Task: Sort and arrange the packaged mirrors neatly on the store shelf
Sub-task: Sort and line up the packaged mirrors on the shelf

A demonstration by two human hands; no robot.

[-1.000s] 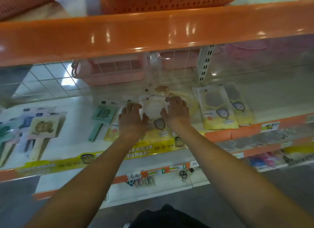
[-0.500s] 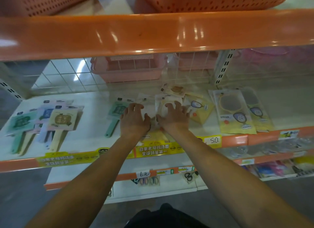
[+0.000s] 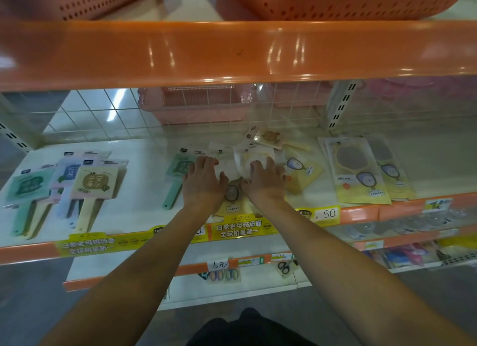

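Both hands lie palm-down on a loose pile of yellow-and-clear plastic mirror packets on the white shelf. Left hand, fingers extended, presses the pile's left edge; right hand, fingers spread, presses its centre.

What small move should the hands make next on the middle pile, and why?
Probably the right hand should slide the skewed pale mirror pack back square, since it lies askew, while the neat yellow stack lies straight.
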